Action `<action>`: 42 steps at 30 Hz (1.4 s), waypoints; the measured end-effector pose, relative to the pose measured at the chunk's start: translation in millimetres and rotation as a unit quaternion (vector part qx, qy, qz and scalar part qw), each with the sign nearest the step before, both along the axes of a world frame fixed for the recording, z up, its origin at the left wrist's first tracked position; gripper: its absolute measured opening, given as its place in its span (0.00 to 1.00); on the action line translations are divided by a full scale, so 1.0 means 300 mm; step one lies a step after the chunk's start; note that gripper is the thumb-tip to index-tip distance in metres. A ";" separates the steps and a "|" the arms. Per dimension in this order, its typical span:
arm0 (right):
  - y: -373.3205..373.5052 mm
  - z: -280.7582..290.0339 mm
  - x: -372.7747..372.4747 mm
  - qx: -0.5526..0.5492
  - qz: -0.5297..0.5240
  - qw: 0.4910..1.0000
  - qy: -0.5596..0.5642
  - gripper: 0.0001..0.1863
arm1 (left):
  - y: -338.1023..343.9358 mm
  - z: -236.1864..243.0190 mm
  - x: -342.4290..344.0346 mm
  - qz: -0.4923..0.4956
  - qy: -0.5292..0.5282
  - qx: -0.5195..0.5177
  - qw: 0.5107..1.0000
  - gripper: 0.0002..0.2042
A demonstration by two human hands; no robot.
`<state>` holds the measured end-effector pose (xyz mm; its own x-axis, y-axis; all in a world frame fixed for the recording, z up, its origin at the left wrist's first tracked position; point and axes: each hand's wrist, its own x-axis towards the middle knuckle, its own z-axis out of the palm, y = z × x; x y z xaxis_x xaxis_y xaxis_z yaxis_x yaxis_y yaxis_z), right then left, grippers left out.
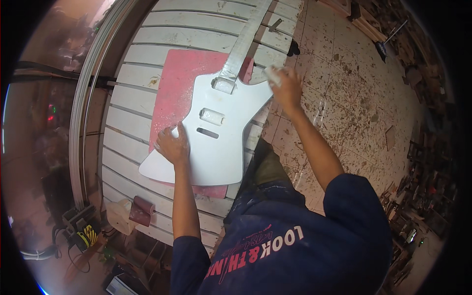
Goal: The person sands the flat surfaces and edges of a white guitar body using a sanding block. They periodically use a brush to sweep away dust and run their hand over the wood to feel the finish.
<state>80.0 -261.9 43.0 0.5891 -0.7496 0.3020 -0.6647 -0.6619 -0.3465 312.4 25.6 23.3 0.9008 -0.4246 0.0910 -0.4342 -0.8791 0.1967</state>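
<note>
A white electric guitar body (216, 152) with angular wings lies flat, its pickup cutouts facing up. A long wooden strip (248, 37), dusted whitish, runs from its neck pocket toward the far edge. My left hand (174, 145) grips the body's left edge, thumb on top; some fingertips are hard to see. At the tip of the right upper horn, my right hand (289, 91) is closed around a small whitish block-like piece (272, 76), slightly blurred, which looks like sanding material. Beneath the body is a pink mat (172, 83) sprinkled with white dust.
The white slatted table (132, 101) carries a small metal hinge-like piece (275, 25) at its far right. Maroon sandpaper (141, 211) lies at the near left. Metal rails (78, 118) stand left of the table. To the right is paint-spotted tiled floor (339, 98), with clutter along its rim.
</note>
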 end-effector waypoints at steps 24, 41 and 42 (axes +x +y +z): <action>0.545 -0.024 0.038 0.143 0.242 0.946 -0.161 0.12 | 0.016 -0.005 -0.004 -0.006 -0.017 -0.013 1.000 0.26; 0.217 -0.052 0.039 0.052 0.201 0.978 -0.019 0.20 | 0.014 -0.006 -0.011 0.008 -0.021 -0.011 1.000 0.26; 0.063 -0.067 0.032 0.033 0.086 0.996 0.004 0.22 | -0.011 0.006 -0.015 0.003 -0.019 -0.018 1.000 0.26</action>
